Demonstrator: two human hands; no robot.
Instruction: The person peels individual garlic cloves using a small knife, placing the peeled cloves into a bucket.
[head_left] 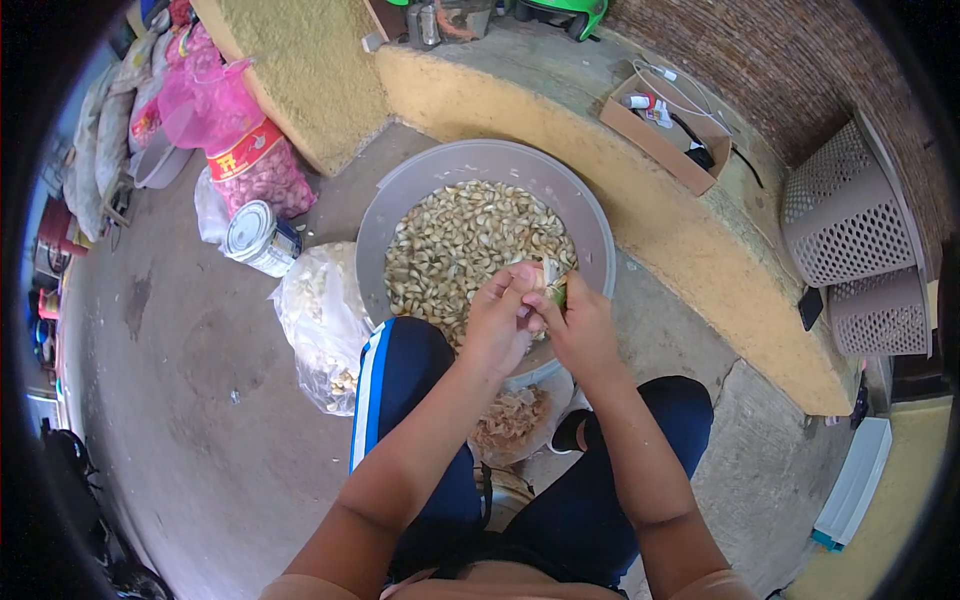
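Near: dark blue trousers (420, 365) with a white-and-blue side stripe; between the legs, a clear plastic bag (545, 395) of brown papery skins.

Hands: left hand (497, 325) and right hand (587, 330) meet over the near side of a large round grey plastic basin (370, 250) full of cream-and-brown garlic cloves. Left fingers closed, gripping a small pale clove (541, 277); right fingers closed on a small green object (558, 296), mostly hidden, kind uncertain.

Step in hand, judged: working the skin off this clove. Next move calls for a firm pinch on the clove and the green object angled away from the left fingertips.

Surface: grey concrete floor (210, 400). Left of basin, a translucent bag of pale cloves (318, 300), a white-and-blue lidded tin (262, 238) and a pink mesh garlic sack (262, 175).

Far: yellow-sided ledge (500, 100) carrying an open cardboard box (655, 150) with cables; brown perforated plastic baskets (850, 215) at right.
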